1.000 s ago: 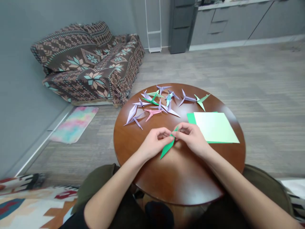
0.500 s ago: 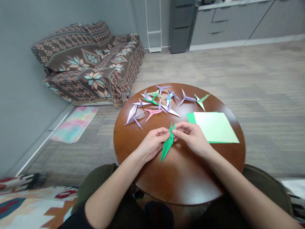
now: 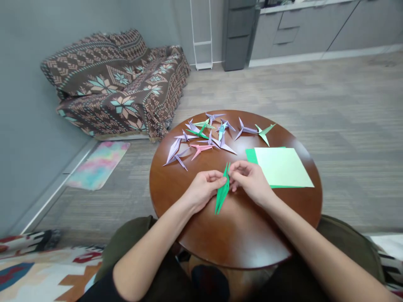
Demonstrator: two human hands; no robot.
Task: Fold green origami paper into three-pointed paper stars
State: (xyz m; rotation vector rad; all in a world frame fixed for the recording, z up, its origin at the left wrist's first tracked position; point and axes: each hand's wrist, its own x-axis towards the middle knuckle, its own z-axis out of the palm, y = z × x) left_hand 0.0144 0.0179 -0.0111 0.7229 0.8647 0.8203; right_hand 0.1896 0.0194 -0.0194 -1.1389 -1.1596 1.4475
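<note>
- Green folded paper (image 3: 222,193), long and narrow with pointed ends, sits near the middle of the round wooden table (image 3: 239,235), its tips running from about 12 o'clock to 6 o'clock.
- Left hand (image 3: 203,189) pinches the paper's upper part from the 9 o'clock side, thumb and fingertips closed on it.
- Right hand (image 3: 250,181) pinches the same upper part from the 3 o'clock side, fingers curled tight onto the fold; both hands touch the piece and nearly meet.
- Lower point of the paper juts free toward 6 o'clock, just above the tabletop.
- At 2 o'clock from the hands lies a pale green sheet (image 3: 281,167) stacked on a darker green sheet (image 3: 251,155), flat on the table.
- At 11 to 1 o'clock, along the table's far edge, lies a scatter of finished folded shapes (image 3: 204,136) in purple, pink, green and blue, loose on the wood, none in any container.
- Off the table at 10 o'clock stands a sofa (image 3: 116,84) under a patterned throw.
</note>
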